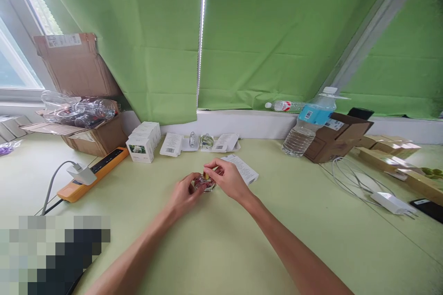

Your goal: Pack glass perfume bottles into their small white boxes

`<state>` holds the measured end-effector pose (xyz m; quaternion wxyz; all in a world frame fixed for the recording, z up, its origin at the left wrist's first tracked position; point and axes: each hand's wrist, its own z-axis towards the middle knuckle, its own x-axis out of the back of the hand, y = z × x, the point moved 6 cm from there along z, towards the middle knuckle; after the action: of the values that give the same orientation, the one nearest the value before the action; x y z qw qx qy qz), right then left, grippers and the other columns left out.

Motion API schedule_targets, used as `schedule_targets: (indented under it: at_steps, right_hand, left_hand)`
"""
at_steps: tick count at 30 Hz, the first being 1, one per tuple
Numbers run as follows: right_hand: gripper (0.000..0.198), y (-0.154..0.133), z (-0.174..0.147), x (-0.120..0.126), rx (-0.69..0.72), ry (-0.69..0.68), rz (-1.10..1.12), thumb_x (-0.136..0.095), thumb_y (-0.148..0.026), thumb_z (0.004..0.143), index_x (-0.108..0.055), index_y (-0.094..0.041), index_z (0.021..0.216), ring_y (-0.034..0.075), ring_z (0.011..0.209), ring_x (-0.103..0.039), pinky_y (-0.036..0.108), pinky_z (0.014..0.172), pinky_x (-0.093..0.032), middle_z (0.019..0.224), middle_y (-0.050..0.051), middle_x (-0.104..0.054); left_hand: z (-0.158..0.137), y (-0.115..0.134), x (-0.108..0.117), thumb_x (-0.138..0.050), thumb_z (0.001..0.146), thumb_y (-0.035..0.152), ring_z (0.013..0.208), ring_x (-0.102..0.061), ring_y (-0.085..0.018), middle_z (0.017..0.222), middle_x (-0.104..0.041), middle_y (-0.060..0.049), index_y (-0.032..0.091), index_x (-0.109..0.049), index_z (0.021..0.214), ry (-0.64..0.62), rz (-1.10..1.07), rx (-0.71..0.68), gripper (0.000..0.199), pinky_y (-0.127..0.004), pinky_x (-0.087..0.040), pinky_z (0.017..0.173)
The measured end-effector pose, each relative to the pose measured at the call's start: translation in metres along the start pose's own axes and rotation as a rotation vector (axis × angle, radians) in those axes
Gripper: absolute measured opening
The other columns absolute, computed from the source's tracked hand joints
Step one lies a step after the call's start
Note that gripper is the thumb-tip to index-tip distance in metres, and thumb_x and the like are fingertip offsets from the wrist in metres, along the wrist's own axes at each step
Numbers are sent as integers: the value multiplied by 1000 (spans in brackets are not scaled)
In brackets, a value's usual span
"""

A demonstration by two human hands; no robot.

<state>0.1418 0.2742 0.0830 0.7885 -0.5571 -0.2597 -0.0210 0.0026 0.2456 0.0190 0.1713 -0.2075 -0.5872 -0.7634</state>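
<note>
A small round glass bottle, like a perfume bottle (209,188), stands on the light green table between my hands. My left hand (183,193) is closed round its left side, thumb in front. Above it, my right hand (224,177) pinches a small gold-coloured top (206,176) at the bottle's neck; fingers cover part of it. Just behind my right hand lies a white printed flat box (244,169). Farther back, a slim glass bottle (193,140) and a round glass bottle (206,142) are beside white cartons with barcodes (172,144).
White boxes with a flower picture (140,147) stand back left, near an orange power strip (95,173) and an open cardboard box (95,140). At right are a large water bottle (301,133), a brown box (325,140), a white charger (391,203) with cable and a phone (429,209).
</note>
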Motion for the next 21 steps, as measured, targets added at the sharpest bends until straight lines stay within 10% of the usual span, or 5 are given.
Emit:
schedule_targets:
  at_steps: [21]
  right_hand:
    - [21, 1, 0, -1, 22, -8, -99, -54, -39, 90, -66, -23, 99, 12, 62, -63, 27, 60, -51, 93, 2, -69]
  left_hand:
    - [0, -2, 1, -52, 87, 39, 57, -51, -10, 96, -66, -3, 23, -63, 110, 31, 46, 0, 30, -23, -43, 54]
